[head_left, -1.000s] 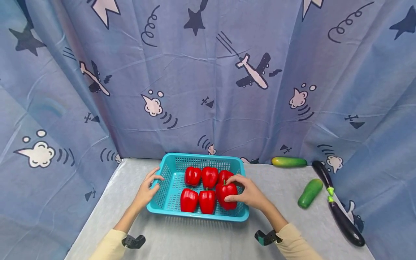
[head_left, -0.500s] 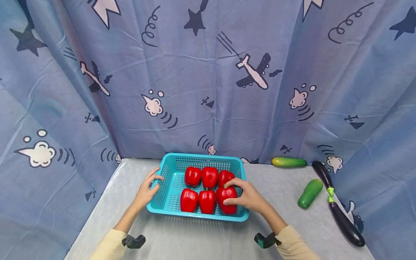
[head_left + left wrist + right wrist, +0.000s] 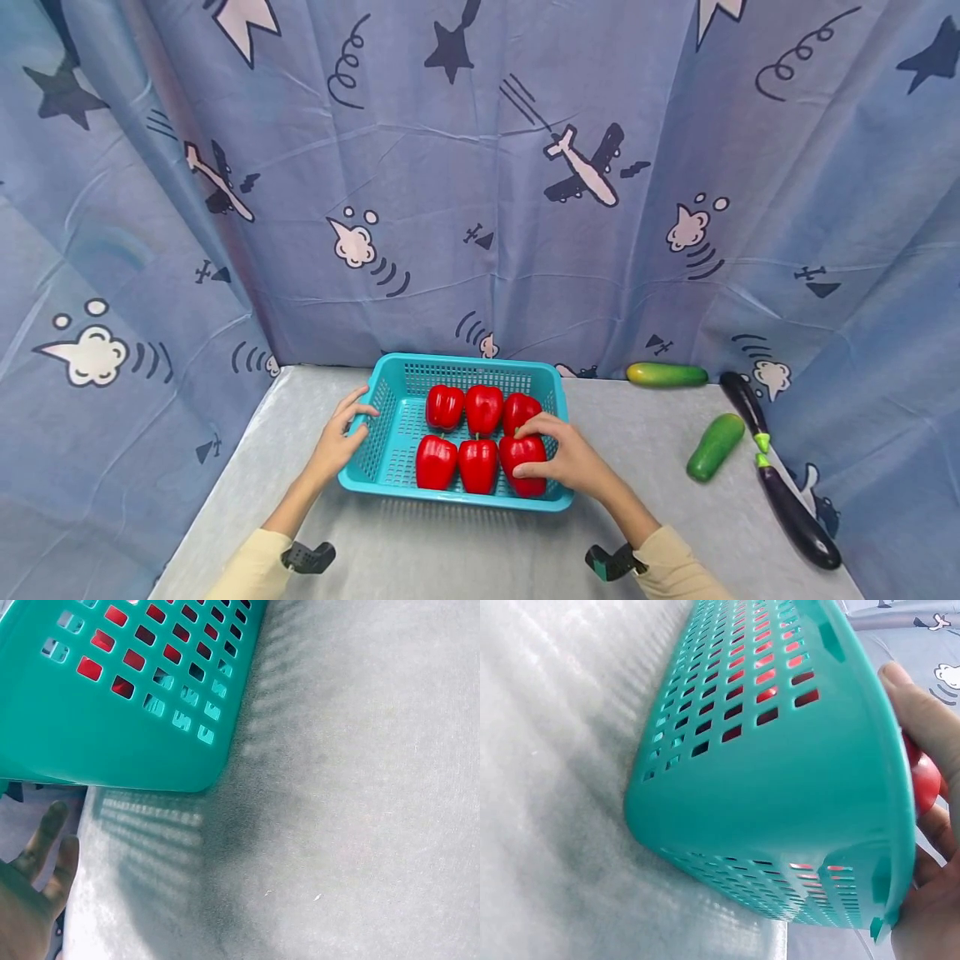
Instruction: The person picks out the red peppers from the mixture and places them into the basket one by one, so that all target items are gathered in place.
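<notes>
Inside a turquoise plastic basket [image 3: 457,498] lie red bell peppers in two rows of three. My right hand [image 3: 576,458] reaches over the right rim and holds the front right bell pepper [image 3: 513,457] between thumb and fingers. That pepper sits low beside the front middle one [image 3: 477,465]. The right wrist view shows red behind the basket wall [image 3: 780,802], with the hand [image 3: 930,907] over the rim. My left hand [image 3: 335,443] stays at the left rim, fingers loosely bent, holding nothing. In the left wrist view, part of that hand [image 3: 30,900] shows beyond the basket corner [image 3: 112,750].
On the right of the grey table [image 3: 465,558] lie a yellow-green cucumber-like vegetable [image 3: 667,374], a shorter green one [image 3: 716,447] and two eggplants [image 3: 744,404], one behind the other. A blue patterned curtain [image 3: 420,275] hangs close behind the basket.
My right hand has lowered the bell pepper into the front right spot of the basket, and it now lines up with the front row. The left hand has not moved.
</notes>
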`<move>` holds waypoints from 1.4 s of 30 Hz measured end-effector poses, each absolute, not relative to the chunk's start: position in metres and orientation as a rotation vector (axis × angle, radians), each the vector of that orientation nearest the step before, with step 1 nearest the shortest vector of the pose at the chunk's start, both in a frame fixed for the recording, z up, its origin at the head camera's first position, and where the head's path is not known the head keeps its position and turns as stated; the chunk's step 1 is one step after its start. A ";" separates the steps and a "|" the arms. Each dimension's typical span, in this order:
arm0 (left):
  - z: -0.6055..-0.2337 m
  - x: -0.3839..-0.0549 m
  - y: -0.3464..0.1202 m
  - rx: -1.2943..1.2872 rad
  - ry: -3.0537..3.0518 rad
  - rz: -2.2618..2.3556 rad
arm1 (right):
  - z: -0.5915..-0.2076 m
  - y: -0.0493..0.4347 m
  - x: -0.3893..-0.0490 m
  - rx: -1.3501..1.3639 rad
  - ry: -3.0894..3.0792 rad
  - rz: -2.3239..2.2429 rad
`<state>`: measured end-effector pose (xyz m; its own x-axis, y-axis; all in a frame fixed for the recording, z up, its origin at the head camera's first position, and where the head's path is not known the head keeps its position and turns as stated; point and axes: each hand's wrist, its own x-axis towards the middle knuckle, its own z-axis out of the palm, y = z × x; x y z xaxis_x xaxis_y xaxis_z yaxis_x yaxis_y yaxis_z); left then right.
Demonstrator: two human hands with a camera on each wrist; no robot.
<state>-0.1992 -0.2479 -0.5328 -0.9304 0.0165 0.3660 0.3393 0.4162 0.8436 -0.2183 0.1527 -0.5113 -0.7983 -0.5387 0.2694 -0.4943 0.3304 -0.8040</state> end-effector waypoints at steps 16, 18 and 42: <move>-0.557 -0.210 -0.260 -0.334 -2.390 -1.507 | -0.511 0.146 -0.212 -0.913 2.576 -1.491; -0.557 -0.210 -0.260 -0.332 -2.395 -1.507 | -0.512 0.147 -0.213 -0.917 2.585 -1.508; -0.558 -0.211 -0.261 -0.339 -2.391 -1.493 | -0.515 0.164 -0.219 -0.990 2.383 -1.722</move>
<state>-0.2112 -0.2607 -0.5580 -0.9267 0.0403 0.3736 0.3534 0.4316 0.8300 -0.2188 0.1637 -0.5154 -0.7958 -0.5119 0.3236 -0.4678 0.1803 -0.8652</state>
